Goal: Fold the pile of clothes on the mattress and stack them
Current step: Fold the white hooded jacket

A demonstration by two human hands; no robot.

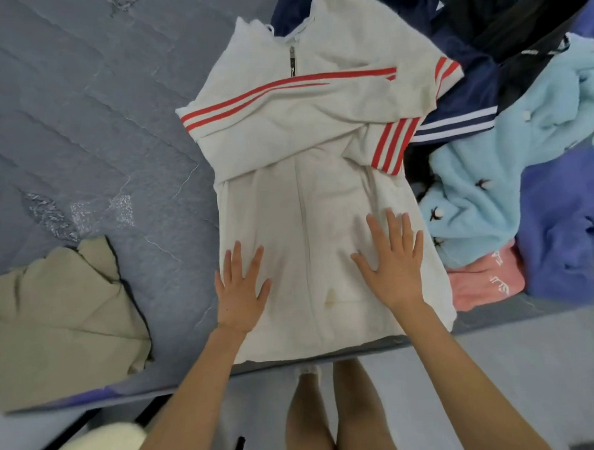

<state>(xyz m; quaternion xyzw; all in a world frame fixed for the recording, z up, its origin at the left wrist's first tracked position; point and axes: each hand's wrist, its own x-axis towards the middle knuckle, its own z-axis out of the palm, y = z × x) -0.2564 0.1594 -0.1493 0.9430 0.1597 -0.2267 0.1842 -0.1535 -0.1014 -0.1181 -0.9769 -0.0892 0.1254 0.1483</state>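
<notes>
We see the grey-blue quilted mattress [83, 114] filling most of the view, its near edge running just in front of the person's legs. In the middle of it lies the white zip jacket [320, 150], front up, hem at the near edge and hood pointing away. Its red-striped sleeves are folded across the chest, one reaching over towards the left hand's side.

To the right we find the unfolded pile of clothes [508, 143], touching the jacket's right edge. It holds a light blue fleece [473, 202], a purple fleece [566, 249] beside it, a navy garment [462, 94] and a black garment [524, 25] farther back, and a pink piece [483, 282] nearest. Well apart on the left, a beige garment [56, 317] rests at the mattress edge.

Both hands lie flat on the jacket's lower half, one on either side of the zip. The left hand [239, 294] and the right hand [394, 265] have straight, widely spread fingers and hold nothing. Between them we note a small yellowish stain [330, 296]. Up at the collar sits the dark zip pull [292, 61].
</notes>
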